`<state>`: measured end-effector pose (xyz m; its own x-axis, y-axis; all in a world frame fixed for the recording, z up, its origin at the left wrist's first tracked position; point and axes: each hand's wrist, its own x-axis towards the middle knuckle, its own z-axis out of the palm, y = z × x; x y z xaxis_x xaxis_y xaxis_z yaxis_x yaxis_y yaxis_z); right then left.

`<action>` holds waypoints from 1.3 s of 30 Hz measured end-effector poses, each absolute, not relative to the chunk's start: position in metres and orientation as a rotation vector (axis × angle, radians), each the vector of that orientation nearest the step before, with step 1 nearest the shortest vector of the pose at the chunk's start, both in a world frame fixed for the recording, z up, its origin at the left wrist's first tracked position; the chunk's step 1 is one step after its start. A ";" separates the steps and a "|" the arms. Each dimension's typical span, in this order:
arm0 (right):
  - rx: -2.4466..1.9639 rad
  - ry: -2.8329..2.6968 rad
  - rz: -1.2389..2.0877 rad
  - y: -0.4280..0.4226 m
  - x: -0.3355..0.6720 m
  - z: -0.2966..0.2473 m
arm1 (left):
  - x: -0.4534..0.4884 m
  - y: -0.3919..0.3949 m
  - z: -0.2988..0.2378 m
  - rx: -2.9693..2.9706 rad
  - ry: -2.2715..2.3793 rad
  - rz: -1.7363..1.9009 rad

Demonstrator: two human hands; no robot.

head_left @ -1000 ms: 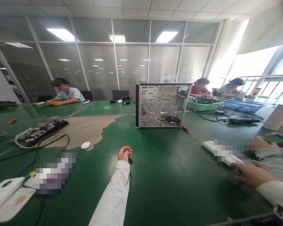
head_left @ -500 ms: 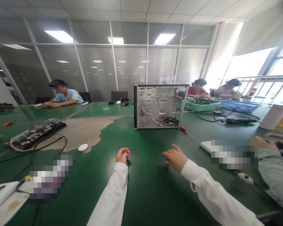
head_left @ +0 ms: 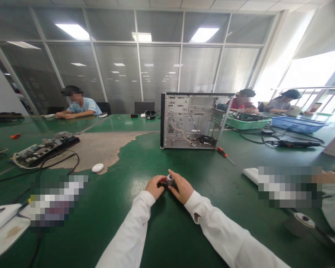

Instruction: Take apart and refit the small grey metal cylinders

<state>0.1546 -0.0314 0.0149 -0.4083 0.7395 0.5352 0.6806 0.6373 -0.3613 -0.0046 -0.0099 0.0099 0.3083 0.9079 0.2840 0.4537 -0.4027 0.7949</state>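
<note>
A small silver metal cylinder [head_left: 170, 180] with a dark centre on top stands between my two hands, just above the green tabletop or on it; I cannot tell which. My right hand [head_left: 182, 188] is closed on its right side, with the index finger near the top and the thumb lower. On the other side my left hand [head_left: 155, 187] curls its fingers against the cylinder. Beyond them stands an open computer case [head_left: 194, 121], its side panel off and loose cables inside. An orange-handled screwdriver [head_left: 222, 152] lies at the case's right corner.
To the left are a circuit-board assembly [head_left: 46, 149], black cables and a white round disc [head_left: 97, 168]. Green [head_left: 248, 124] and blue [head_left: 298, 124] baskets stand at the right. A similar metal cylinder [head_left: 304, 221] is lower right, near a co-worker's sleeve [head_left: 333, 212].
My right hand has moved left with the cylinder, and my left hand has come to meet it. The view has shifted slightly, so the case appears a little farther right.
</note>
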 end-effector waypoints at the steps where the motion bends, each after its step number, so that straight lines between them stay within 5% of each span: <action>1: -1.083 -2.148 0.134 -0.031 0.154 0.014 | -0.004 -0.013 0.011 2.117 1.253 0.928; 15: -1.087 -1.991 0.257 -0.030 0.145 0.015 | 0.015 -0.018 0.007 2.430 1.683 0.699; 39: -1.037 -1.730 0.636 -0.027 0.153 0.012 | 0.011 -0.022 0.012 2.374 1.540 0.843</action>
<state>0.1529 -0.0267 0.0115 -0.1530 0.8659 0.4763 0.3517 0.4982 -0.7926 0.0113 -0.0223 0.0124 0.2994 0.8849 0.3568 0.7774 -0.4431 0.4465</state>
